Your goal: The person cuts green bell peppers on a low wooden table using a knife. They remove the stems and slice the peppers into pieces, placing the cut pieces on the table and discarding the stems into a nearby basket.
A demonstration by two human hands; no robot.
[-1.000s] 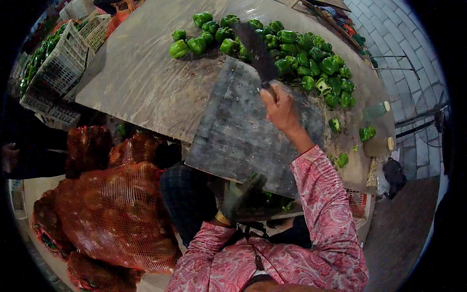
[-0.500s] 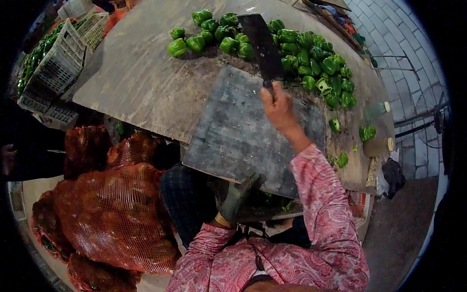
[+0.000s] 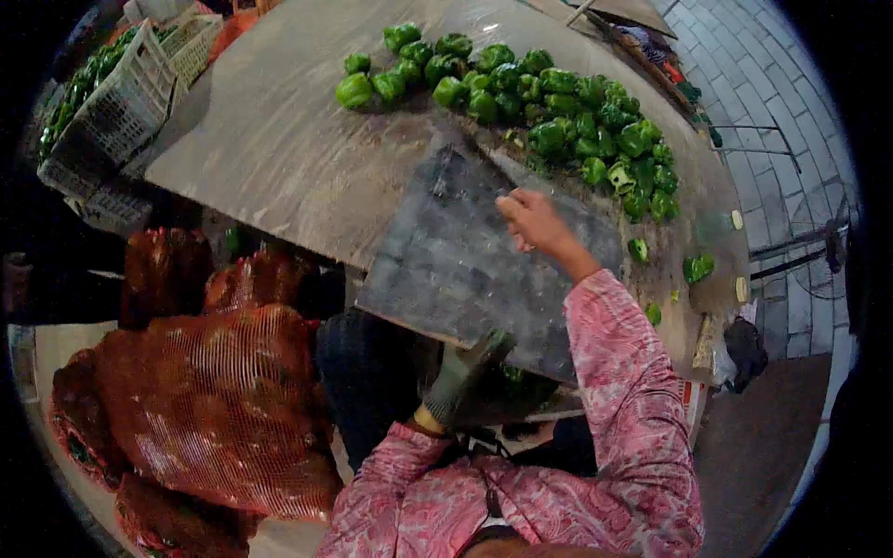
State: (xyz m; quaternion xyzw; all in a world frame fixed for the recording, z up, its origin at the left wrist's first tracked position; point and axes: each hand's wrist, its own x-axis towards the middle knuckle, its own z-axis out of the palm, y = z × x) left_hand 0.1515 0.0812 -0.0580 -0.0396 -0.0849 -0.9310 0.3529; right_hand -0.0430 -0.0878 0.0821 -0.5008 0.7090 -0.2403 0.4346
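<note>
Two hands are at work: the right hand (image 3: 532,221) is closed on a knife handle over the grey board (image 3: 465,260), the blade hardly seen; the gloved left hand (image 3: 462,372) rests open at the board's near edge, holding nothing. Green peppers (image 3: 549,112) are heaped on the counter (image 3: 279,158) beyond. Cutting appears paused; a pepper would likely need fetching next.

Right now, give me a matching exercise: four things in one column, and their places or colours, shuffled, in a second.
Things:
1 peppers
2 net sacks
3 crates
4 left hand

Descriptions:
A gloved, at the cutting board's near edge
B green, heaped at the table's far side
C white, left of the table
D orange-red, below the table at the left

Pairs: 1-B, 2-D, 3-C, 4-A
</note>
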